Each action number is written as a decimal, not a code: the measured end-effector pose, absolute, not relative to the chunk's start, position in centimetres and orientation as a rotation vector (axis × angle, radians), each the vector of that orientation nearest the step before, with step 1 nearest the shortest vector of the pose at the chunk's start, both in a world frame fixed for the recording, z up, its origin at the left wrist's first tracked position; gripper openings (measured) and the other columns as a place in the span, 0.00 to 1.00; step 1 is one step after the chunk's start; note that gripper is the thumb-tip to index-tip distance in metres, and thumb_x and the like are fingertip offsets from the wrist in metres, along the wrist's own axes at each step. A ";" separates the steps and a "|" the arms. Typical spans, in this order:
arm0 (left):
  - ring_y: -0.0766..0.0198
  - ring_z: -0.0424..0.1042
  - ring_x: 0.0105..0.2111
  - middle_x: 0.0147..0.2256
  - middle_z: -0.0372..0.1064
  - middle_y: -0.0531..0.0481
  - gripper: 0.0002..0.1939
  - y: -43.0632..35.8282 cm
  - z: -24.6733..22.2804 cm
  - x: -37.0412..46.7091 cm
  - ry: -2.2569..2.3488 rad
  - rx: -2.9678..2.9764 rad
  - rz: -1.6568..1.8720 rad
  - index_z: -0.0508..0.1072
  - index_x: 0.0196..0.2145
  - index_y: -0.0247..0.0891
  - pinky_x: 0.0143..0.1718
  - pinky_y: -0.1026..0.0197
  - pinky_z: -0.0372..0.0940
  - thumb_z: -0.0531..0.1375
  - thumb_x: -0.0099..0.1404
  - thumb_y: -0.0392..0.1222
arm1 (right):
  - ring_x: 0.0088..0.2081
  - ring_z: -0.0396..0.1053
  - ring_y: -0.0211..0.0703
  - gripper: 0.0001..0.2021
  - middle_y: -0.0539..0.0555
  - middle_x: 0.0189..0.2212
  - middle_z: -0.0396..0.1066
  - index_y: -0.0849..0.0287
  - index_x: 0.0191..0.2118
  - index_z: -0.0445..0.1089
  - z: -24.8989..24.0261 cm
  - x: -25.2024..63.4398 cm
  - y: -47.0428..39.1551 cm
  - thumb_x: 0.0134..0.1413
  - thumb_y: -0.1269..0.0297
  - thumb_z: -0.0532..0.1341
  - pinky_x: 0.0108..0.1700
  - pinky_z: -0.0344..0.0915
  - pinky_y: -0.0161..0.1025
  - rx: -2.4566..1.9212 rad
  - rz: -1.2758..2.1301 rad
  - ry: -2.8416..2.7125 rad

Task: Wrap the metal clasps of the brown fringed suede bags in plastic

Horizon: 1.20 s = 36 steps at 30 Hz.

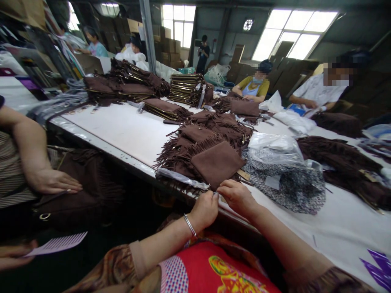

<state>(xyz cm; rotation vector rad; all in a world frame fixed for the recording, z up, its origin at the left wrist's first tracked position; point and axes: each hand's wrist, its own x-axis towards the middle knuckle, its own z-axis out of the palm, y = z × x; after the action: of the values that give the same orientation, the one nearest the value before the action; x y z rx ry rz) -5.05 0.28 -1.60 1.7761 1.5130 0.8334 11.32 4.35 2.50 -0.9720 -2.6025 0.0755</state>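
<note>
At the table's front edge, my left hand (205, 209), with a silver bangle at its wrist, is closed in a pinch. My right hand (237, 198) meets it, its fingers also pressed together. Something small sits between the fingertips, too hidden to name. Just beyond them a flat brown pouch (217, 162) lies on a heap of brown fringed bags (183, 142). A plastic-wrapped strip (183, 179) lies to the left of my hands, and a tan tag (243, 175) pokes out at the pouch's right corner.
Right of the pouch stands a speckled black-and-white bundle (287, 183) under clear plastic (275, 148). Stacked pouches with gold zips (186, 87) lie farther back on the white table (116, 126). At left, a co-worker's hand (55, 180) rests on a fringed bag; another hand holds a comb (58, 245).
</note>
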 end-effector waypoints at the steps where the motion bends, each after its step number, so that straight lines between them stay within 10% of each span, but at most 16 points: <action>1: 0.60 0.67 0.28 0.27 0.70 0.44 0.18 0.3 -1.7 -5.0 1.513 1.770 0.840 0.68 0.28 0.37 0.30 0.58 0.53 0.46 0.70 0.45 | 0.38 0.68 0.43 0.10 0.55 0.35 0.73 0.57 0.38 0.75 2.5 11.4 4.3 0.58 0.74 0.57 0.40 0.63 0.37 -0.968 0.089 -2.594; 7: 0.63 0.65 0.26 0.25 0.69 0.48 0.18 0.3 -2.3 -4.8 1.443 1.686 0.929 0.67 0.25 0.37 0.30 0.61 0.54 0.47 0.69 0.45 | 0.40 0.69 0.43 0.11 0.57 0.41 0.72 0.57 0.45 0.73 2.7 11.8 3.9 0.61 0.71 0.55 0.42 0.65 0.36 -0.957 0.194 -2.488; 21: 0.64 0.68 0.27 0.26 0.72 0.49 0.16 -0.6 -2.4 -4.7 1.388 1.638 1.005 0.73 0.26 0.37 0.31 0.63 0.57 0.52 0.67 0.44 | 0.22 0.65 0.39 0.14 0.51 0.18 0.71 0.59 0.22 0.74 1.0 10.6 3.2 0.51 0.56 0.60 0.25 0.55 0.34 -1.744 1.037 -1.852; 36: 0.70 0.66 0.21 0.27 0.68 0.50 0.17 -0.7 -1.5 -3.9 1.036 0.602 0.788 0.68 0.32 0.33 0.23 0.65 0.63 0.59 0.63 0.53 | 0.18 0.58 0.33 0.18 0.46 0.15 0.65 0.62 0.24 0.70 -0.4 10.4 3.2 0.33 0.53 0.71 0.22 0.52 0.33 -1.455 1.755 -1.121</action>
<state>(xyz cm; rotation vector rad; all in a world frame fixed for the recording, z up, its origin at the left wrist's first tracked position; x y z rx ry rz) -3.92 -0.70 -1.53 0.6018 1.0364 0.7881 10.42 3.18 -0.42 -1.4549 -1.1207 1.7547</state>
